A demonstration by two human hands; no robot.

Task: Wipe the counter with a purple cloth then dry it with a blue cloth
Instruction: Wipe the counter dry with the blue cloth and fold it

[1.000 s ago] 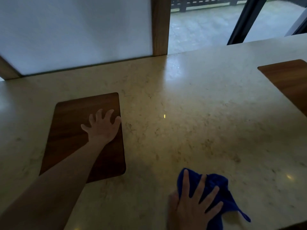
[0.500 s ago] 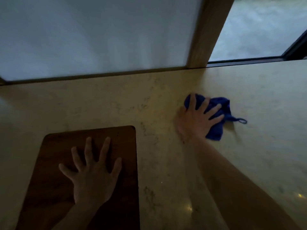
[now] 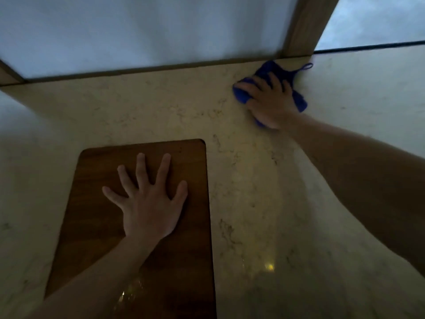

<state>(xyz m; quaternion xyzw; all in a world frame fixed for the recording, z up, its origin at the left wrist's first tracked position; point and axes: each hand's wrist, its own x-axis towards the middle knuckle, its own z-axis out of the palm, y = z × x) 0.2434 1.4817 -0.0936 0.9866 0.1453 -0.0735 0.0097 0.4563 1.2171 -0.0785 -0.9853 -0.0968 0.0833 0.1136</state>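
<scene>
A crumpled blue cloth (image 3: 273, 70) lies on the pale stone counter (image 3: 253, 180) at its far edge, close to a wooden post. My right hand (image 3: 269, 100) presses down flat on the cloth with fingers spread, arm stretched far forward. A thin loop of the cloth sticks out to the right. My left hand (image 3: 149, 203) rests flat with fingers apart on a brown wooden board (image 3: 96, 203) at the near left and holds nothing. No purple cloth is in view.
A white frosted panel (image 3: 138, 31) rises along the counter's far edge, framed by a wooden post (image 3: 303, 26). To the right of the post is a window with a dark sill (image 3: 368, 46). The wooden board is set in the counter's near left.
My right hand has pushed the blue cloth from the near edge of the counter away to its far edge by the post. The left hand has stayed on the board.
</scene>
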